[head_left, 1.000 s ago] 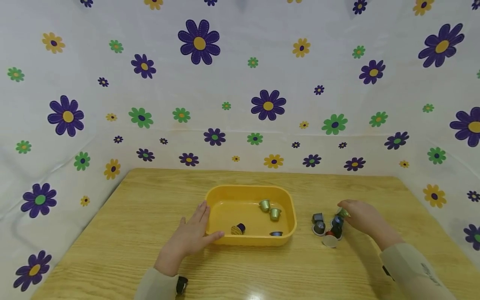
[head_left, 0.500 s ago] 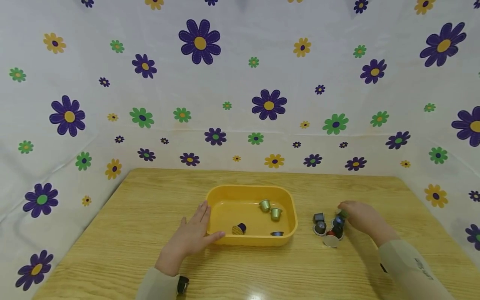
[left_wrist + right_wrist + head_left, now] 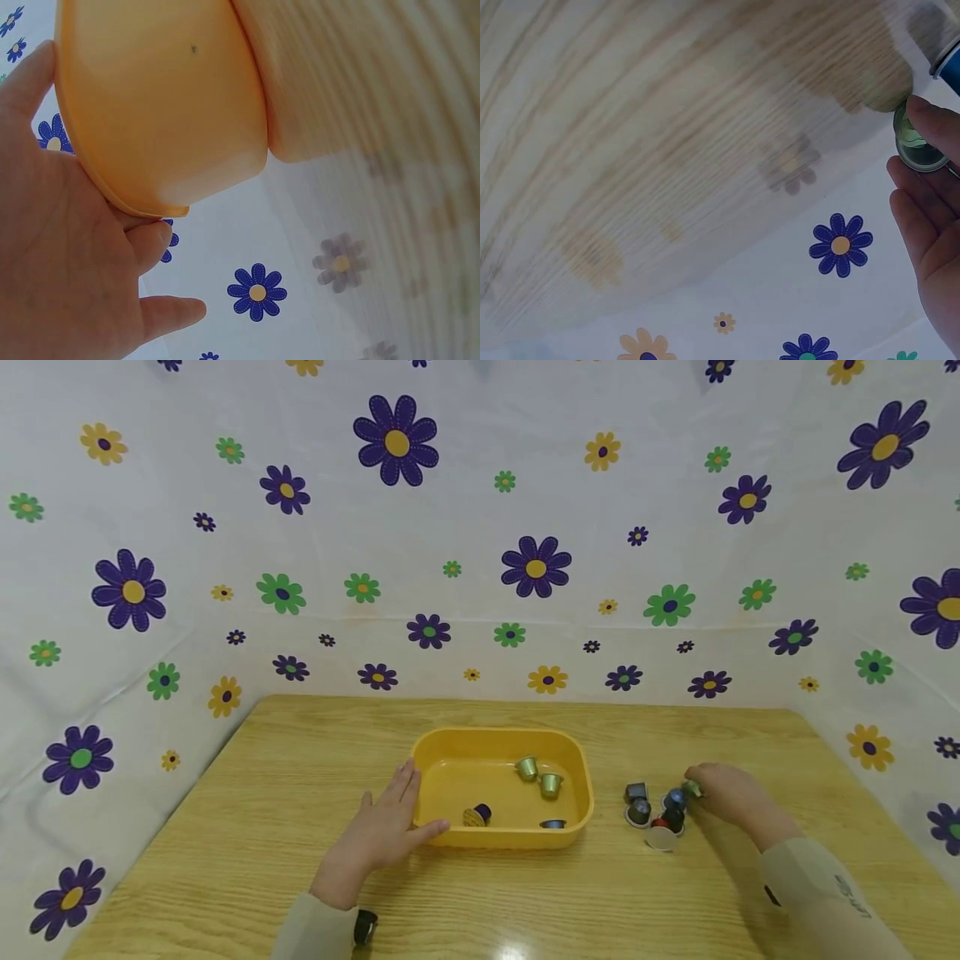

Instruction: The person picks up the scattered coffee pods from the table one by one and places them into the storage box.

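My left hand (image 3: 378, 835) rests with straight fingers against the yellow tray (image 3: 495, 841) on the worktop (image 3: 300, 760). To its right, my right hand (image 3: 733, 795) pinches a green pod (image 3: 693, 788) beside the loose pods (image 3: 675, 799). Only the head view shows four pods (image 3: 551, 787) inside the tray; the left wrist view gives its outer wall, the right wrist view the green pod's rim.

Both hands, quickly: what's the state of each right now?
Left hand: open, touching the yellow rounded-rectangular plastic tray.
Right hand: closed, pinching a shiny green cup-shaped capsule.
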